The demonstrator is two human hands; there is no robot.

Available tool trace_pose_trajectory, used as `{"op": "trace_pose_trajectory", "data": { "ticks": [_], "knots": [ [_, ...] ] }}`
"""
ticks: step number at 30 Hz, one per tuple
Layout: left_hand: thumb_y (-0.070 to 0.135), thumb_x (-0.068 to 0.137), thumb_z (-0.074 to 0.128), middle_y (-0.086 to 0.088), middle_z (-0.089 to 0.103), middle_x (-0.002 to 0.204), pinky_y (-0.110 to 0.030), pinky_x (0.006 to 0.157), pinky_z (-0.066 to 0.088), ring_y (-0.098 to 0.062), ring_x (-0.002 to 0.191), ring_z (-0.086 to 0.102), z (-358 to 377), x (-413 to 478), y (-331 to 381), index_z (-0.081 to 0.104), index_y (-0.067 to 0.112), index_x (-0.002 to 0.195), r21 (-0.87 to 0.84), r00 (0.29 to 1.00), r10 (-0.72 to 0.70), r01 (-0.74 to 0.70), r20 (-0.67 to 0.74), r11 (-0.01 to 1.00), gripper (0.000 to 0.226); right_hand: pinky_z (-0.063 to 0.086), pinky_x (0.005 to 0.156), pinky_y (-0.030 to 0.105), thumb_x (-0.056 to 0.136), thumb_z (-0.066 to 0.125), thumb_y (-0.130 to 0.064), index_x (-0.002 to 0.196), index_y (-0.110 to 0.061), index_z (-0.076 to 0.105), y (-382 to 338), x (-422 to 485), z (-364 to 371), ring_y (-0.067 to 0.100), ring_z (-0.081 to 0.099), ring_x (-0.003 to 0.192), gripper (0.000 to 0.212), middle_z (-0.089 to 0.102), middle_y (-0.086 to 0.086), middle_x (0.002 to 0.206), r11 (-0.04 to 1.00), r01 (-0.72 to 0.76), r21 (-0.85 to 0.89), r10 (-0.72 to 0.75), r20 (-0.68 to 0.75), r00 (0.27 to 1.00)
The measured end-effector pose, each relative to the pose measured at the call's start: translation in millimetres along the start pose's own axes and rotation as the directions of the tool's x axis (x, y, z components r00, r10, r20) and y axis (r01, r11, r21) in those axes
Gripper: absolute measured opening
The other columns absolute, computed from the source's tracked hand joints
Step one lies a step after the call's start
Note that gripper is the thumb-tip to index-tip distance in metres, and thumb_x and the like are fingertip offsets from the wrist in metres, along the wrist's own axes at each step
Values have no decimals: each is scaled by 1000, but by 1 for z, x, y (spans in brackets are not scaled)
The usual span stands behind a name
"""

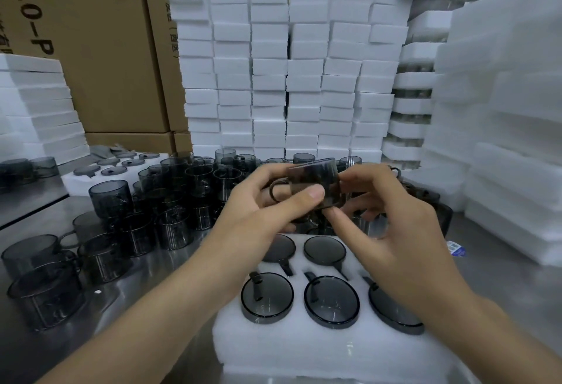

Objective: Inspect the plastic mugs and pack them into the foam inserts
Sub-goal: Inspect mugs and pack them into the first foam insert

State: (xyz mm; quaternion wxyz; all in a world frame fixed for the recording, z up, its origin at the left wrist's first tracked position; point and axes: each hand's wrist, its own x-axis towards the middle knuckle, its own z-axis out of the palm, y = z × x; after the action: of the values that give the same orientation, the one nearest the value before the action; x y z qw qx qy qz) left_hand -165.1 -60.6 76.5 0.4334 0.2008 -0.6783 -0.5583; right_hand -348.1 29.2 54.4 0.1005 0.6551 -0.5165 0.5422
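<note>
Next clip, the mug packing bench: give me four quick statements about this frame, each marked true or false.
1. The left hand and the right hand both hold one grey mug. True.
2. The foam insert in front of the person has nothing in it yet. False: packed mugs already sit in its pockets.
3. Loose mugs stand on the metal table to the person's left. True.
4. The grey mug's handle is on the right hand's side. False: it is by the left hand.
</note>
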Motion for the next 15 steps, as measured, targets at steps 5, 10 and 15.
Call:
{"op": "trace_pose_trajectory", "data": {
  "ticks": [5, 10, 15],
  "knots": [
    [33, 81, 92, 5, 83, 107, -27, 93, 60, -10, 108, 77, 0, -1, 2, 68, 25, 126, 95, 990, 142, -139, -27, 986, 52, 56, 84, 22, 89, 75, -52, 128, -44, 54, 1, -1, 0, 6, 75, 99, 45, 69, -24, 120, 1000, -20, 15, 20, 14, 1000],
    [39, 81, 89, 5, 83, 105, -38, 102, 57, -12, 107, 77, 2, -2, 2, 67, 25, 127, 136, 987, 160, -158, -4, 978, 53, 57, 80, 16, 81, 76, -67, 135, -57, 45, -4, -1, -1, 2, 76, 95, 63, 70, -25, 115, 999, -40, 23, 40, -16, 999],
    [48, 86, 85, 9, 81, 111, -25, 87, 57, -9, 106, 75, 0, -1, 2, 67, 32, 128, 167, 983, 185, -185, 17, 968, 49, 57, 83, 20, 92, 68, -60, 144, -48, 49, -3, 0, 0, 3, 76, 100, 58, 76, -23, 112, 989, -88, 118, 88, 7, 996]
  ]
}}
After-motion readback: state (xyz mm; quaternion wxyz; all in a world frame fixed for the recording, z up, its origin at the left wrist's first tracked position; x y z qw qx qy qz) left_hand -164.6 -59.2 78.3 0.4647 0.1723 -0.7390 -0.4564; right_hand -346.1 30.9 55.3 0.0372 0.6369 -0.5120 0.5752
